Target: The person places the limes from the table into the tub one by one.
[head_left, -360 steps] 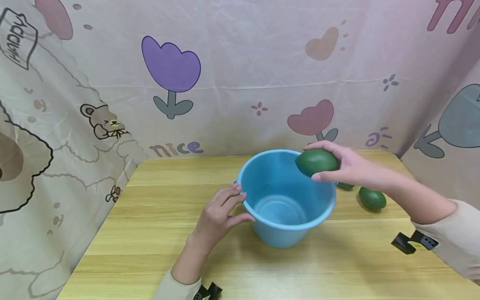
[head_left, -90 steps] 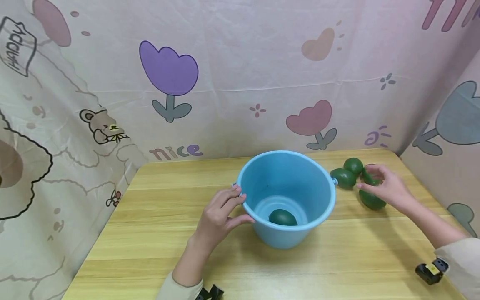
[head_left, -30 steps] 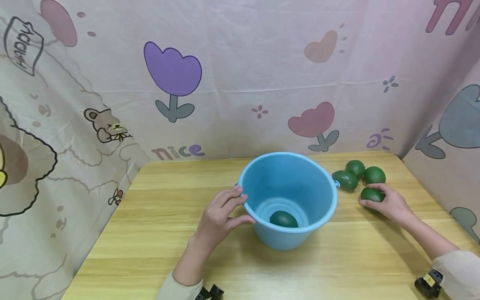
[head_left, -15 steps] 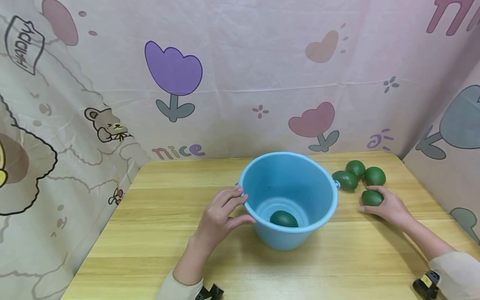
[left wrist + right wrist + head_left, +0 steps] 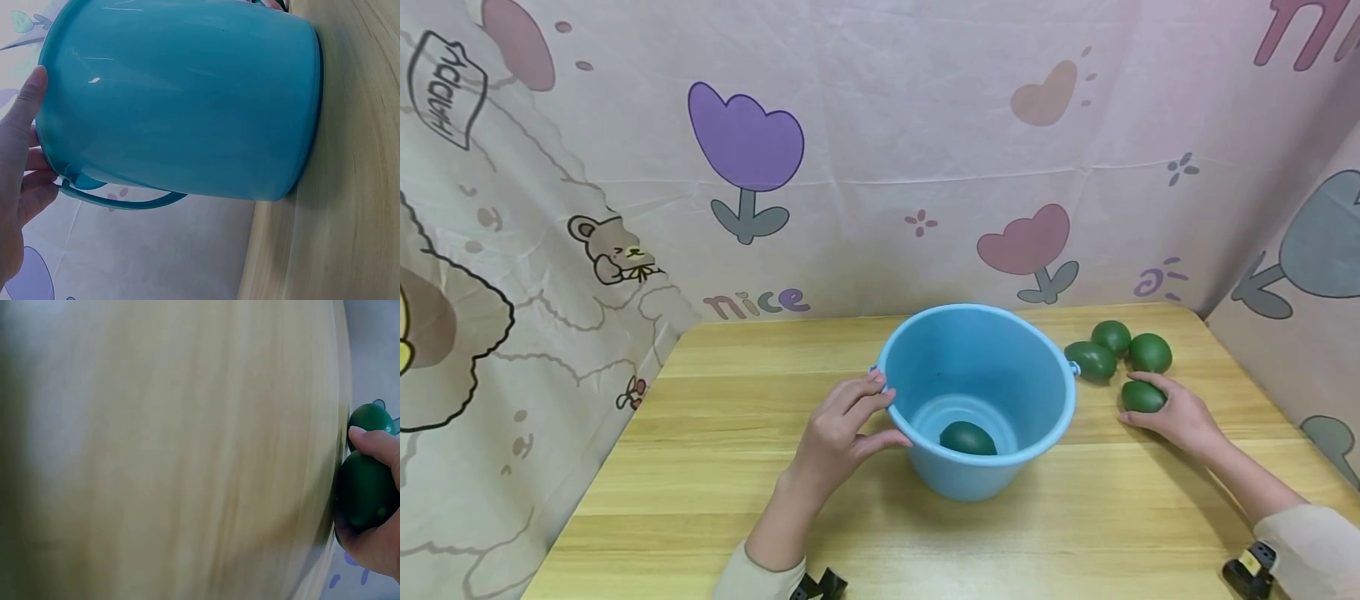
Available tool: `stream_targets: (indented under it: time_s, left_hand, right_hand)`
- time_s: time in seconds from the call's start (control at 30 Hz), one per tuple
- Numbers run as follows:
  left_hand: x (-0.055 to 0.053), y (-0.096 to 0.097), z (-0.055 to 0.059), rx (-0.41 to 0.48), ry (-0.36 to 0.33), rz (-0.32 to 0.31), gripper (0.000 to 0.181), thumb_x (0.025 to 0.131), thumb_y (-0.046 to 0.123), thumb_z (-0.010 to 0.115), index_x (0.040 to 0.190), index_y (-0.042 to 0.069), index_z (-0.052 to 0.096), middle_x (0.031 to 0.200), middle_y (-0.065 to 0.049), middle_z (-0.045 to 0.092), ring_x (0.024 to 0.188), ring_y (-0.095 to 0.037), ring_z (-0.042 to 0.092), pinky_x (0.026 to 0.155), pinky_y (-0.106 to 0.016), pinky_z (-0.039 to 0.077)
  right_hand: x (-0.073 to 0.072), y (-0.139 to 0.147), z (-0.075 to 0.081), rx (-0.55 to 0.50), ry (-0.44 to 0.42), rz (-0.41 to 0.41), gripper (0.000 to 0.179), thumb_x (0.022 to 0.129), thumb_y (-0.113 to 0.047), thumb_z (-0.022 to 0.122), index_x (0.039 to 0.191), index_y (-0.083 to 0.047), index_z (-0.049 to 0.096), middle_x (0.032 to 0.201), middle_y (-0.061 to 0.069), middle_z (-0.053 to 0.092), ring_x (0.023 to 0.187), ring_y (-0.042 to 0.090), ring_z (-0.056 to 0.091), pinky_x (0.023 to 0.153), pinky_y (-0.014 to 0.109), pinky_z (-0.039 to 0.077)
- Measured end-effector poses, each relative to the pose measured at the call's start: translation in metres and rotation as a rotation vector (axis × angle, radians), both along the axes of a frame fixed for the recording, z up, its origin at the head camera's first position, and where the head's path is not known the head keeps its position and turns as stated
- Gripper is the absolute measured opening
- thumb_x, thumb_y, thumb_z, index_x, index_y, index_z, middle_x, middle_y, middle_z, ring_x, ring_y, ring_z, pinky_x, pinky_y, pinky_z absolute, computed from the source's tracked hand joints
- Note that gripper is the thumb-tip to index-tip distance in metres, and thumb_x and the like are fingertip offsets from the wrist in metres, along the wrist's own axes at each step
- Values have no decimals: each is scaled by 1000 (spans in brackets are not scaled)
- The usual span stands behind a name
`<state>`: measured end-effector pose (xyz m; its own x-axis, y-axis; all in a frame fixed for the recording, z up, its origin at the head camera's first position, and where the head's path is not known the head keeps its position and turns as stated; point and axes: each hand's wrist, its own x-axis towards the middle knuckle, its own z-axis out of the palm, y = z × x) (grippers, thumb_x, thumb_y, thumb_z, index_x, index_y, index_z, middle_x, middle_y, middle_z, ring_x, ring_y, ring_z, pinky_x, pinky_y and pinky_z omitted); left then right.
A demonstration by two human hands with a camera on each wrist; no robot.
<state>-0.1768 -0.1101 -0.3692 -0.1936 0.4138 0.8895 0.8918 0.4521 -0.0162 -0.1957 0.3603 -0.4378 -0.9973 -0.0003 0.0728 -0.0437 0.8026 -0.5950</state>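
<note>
A light blue bucket (image 5: pixel 977 479) stands upright on the table, with one green avocado (image 5: pixel 967 437) lying on its bottom. My left hand (image 5: pixel 835 429) grips the bucket's left rim; in the left wrist view its thumb (image 5: pixel 31 94) lies against the outside wall, the other fingers by the handle joint. To the right of the bucket, my right hand (image 5: pixel 1183 417) holds another avocado (image 5: pixel 1142 397) low at the table, fingers on its far side and thumb on its near side. The right wrist view shows this held avocado (image 5: pixel 365 490) close up, partly covered by the hand.
Three more avocados sit just behind the held one: a long one (image 5: pixel 1092 362) beside the bucket's right handle joint, a round one (image 5: pixel 1110 337) at the back and one (image 5: pixel 1149 353) to the right. A printed cloth (image 5: pixel 865 167) hangs behind the wooden table (image 5: pixel 737 400).
Twelve seconds ago my right hand held an avocado over the bucket; one now lies inside. The hand moved right, from the farther avocado to the nearest one. My left hand stayed on the rim.
</note>
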Motion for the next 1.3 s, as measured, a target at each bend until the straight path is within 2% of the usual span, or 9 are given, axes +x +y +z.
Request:
stream_targets:
  time_s: [0.67, 1.03, 1.17, 1.3]
  left_hand:
    - [0, -1, 1, -11, 1, -3, 52, 80, 47, 65, 96, -3, 70, 94, -15, 68, 95, -29, 67, 85, -35, 57]
    - [0, -1, 0, -6, 9, -1, 52, 82, 47, 63, 95, -3, 70, 94, -15, 68, 95, -29, 67, 86, -34, 57]
    - [-1, 0, 0, -6, 10, -5, 52, 81, 47, 64, 95, -3, 70, 94, -15, 68, 95, -29, 67, 86, -34, 57]
    - [-1, 0, 0, -4, 11, -6, 52, 81, 47, 64, 95, -3, 70, 94, -15, 68, 95, -29, 67, 86, -34, 57]
  right_hand:
    - [-2, 2, 1, -34, -5, -50, 74, 79, -26, 77, 135, 6, 41, 121, 47, 40, 103, 60, 47, 78, 66, 46]
    - [-3, 7, 7, -32, 16, -67, 73, 77, -27, 78, 133, 4, 44, 119, 44, 44, 98, 54, 52, 73, 52, 51]
    - [-3, 9, 11, -19, 7, -72, 72, 78, -28, 78, 133, 3, 44, 118, 44, 45, 96, 54, 53, 68, 43, 51]
    - [-2, 10, 15, -10, -11, -65, 71, 79, -28, 77, 134, 3, 43, 118, 44, 44, 95, 53, 53, 66, 40, 51]
